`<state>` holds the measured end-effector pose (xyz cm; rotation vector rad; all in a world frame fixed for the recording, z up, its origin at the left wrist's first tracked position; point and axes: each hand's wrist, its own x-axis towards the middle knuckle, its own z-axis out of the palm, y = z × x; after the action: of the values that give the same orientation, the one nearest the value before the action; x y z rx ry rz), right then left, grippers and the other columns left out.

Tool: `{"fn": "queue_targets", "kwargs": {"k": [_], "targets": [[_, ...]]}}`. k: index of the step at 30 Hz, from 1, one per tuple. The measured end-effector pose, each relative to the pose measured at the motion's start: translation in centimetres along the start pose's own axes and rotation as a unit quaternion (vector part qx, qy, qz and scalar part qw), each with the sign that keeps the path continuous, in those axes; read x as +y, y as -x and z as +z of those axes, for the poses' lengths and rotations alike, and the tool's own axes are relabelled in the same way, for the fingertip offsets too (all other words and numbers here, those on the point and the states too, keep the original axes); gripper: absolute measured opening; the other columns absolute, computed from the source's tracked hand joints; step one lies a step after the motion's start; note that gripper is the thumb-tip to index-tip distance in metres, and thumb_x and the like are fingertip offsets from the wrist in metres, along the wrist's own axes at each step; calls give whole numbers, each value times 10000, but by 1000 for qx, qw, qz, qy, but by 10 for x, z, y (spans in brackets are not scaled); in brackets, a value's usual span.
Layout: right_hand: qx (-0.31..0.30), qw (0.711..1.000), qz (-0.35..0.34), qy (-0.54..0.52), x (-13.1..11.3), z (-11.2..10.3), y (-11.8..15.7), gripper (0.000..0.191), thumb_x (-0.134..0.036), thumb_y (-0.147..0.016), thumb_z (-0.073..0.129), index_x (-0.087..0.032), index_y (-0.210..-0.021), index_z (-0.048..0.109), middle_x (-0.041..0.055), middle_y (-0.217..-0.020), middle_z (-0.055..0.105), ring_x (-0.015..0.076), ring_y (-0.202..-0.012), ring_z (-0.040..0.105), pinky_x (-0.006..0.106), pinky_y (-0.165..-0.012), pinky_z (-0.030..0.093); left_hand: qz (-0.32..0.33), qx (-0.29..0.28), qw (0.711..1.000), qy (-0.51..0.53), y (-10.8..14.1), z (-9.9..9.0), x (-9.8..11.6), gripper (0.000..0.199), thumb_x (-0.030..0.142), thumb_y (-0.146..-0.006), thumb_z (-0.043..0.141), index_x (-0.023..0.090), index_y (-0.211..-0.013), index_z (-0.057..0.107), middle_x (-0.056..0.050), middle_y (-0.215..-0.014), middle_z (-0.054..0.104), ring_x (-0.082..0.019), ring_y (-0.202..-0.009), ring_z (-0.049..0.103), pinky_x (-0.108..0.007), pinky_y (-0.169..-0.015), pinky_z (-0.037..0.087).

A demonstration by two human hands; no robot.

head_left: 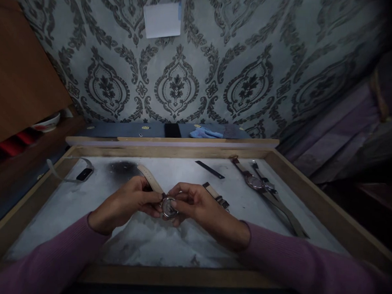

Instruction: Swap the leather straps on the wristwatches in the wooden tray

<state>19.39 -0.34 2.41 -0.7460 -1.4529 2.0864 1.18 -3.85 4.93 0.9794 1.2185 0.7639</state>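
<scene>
Between my two hands is a round silver wristwatch, with one pale strap sticking up and away to the left. My left hand is closed on the watch where that strap meets the case. From the other side my right hand pinches the case, its thumb lying over the dial. Just beyond my right hand lies a loose strap piece, dark and cream, partly hidden by that hand. Farther back, a flat dark strip rests on the white surface.
A wooden-rimmed tray surrounds the work. On its right lie watches with long straps; on its left, a rectangular-faced watch. Behind the rim are a blue cloth and a black flat object. A wooden cabinet stands left.
</scene>
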Motion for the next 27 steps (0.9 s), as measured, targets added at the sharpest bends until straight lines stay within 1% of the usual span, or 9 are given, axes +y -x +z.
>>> {"fn": "queue_targets", "kwargs": {"k": [4,8,13,18,21,27], "targets": [[3,1000,2,2,2,-2,-1,309,-360,-730,754,-133,-845,579,26,-725,678,128,-650,646,241,-555,522,4,12,1000,-5,-2,-2,-3,153,206,-670,688,115,-792,704,-36,-740,670,-110,-611,572,-210,-534,501],[3,1000,12,-1,3,-3,-1,334,-382,-723,759,-121,-843,589,37,-727,687,122,-643,648,214,-541,511,12,11,1000,-8,0,-1,-2,150,197,-652,683,131,-786,703,-20,-747,641,-103,-608,515,-193,-493,473],[-5,999,18,-31,4,-5,-2,310,-360,-743,750,-121,-865,595,44,-739,694,128,-671,669,195,-533,502,12,16,1000,-17,0,1,-1,118,200,-646,651,119,-729,672,-10,-661,598,-101,-567,506,-175,-443,421],[-17,998,26,-58,7,-8,-4,295,-323,-746,752,-124,-898,596,44,-744,693,132,-651,677,182,-491,481,18,20,1000,-14,0,1,-2,65,187,-655,631,124,-670,637,12,-583,565,-88,-516,507,-170,-437,399],[-24,997,26,-62,9,-10,-4,309,-325,-754,746,-109,-933,614,56,-758,697,130,-650,679,170,-481,475,13,32,999,-7,0,0,-2,69,194,-663,634,128,-652,619,16,-563,563,-87,-500,510,-177,-442,400],[-32,997,23,-67,11,-11,-5,305,-321,-767,737,-105,-960,642,67,-788,709,132,-647,683,165,-470,467,28,24,999,1,-1,-1,-4,68,195,-675,635,129,-664,621,23,-558,557,-84,-496,506,-177,-441,395]]}}
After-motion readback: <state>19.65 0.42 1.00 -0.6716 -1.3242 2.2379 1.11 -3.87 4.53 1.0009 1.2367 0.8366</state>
